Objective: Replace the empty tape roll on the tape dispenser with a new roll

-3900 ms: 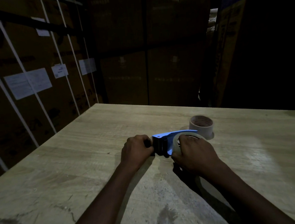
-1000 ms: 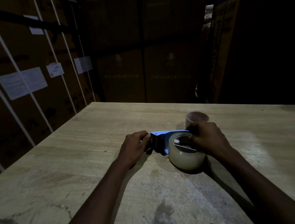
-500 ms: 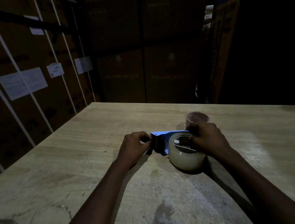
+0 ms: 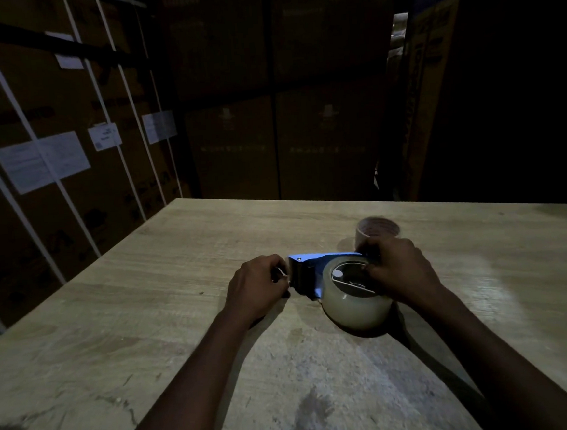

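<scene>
Dimly lit, our left hand (image 4: 259,286) grips the blue tape dispenser (image 4: 309,274), our right hand (image 4: 400,270) pinches the new roll (image 4: 353,306); the empty core (image 4: 376,229) stands just behind, strapped cartons (image 4: 65,130) beyond.

On the pale wooden table (image 4: 148,327), the blue tape dispenser (image 4: 316,263) sits mid-table with the full clear tape roll (image 4: 353,306) mounted on its right end, the empty cardboard core (image 4: 376,229) just behind, left hand (image 4: 257,291) left of the dispenser, right hand (image 4: 401,270) on the roll's right, strapped cardboard boxes (image 4: 48,131) behind.
</scene>
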Demonstrator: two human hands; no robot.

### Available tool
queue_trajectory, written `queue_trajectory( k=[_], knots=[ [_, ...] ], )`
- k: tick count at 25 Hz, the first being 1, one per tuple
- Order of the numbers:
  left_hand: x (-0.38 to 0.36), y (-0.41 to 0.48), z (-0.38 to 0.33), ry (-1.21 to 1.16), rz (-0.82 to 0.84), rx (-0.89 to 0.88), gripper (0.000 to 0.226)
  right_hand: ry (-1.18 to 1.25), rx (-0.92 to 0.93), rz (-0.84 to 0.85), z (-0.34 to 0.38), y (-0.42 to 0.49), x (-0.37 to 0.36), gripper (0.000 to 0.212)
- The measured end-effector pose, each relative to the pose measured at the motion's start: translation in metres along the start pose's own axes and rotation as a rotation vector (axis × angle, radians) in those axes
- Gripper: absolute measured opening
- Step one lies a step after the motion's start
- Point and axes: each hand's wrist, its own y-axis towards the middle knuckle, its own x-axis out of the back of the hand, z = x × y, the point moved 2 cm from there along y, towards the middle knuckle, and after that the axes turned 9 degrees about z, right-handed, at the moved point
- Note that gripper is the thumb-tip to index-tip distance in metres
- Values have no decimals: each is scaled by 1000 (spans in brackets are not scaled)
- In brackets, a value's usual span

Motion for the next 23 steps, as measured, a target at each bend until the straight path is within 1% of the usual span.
queue_trajectory(
  k=[4, 7, 9, 10, 12, 15, 17, 20, 23],
  knots=[
    [3, 2, 4, -104, -58, 61, 17, -28, -53, -35, 0, -2, 5, 30],
    [5, 2, 0, -98, -81, 65, 15, -56, -116, -92, 1, -5, 6, 27],
    [5, 0, -2, -106, -78, 60, 14, -103, -149, -115, 3, -6, 5, 30],
    [5, 0, -2, -108, -79, 60, 14, -127, -152, -117, 3, -6, 4, 33],
    [5, 0, -2, -110, -75, 64, 14, -127, -142, -86, 8, -7, 0, 32],
    [5, -1, -2, -110, -71, 61, 14, -16, -104, -17, 16, -10, -6, 27],
    [5, -1, -3, -109, -69, 60, 14, -14, -116, -16, 17, -11, -5, 26],
    [4, -2, -5, -107, -71, 46, 14, -104, -132, -47, 11, -9, -3, 29],
    [4, -3, -11, -81, -87, 32, 14, -116, -96, -144, 8, -6, -1, 38]
  ],
)
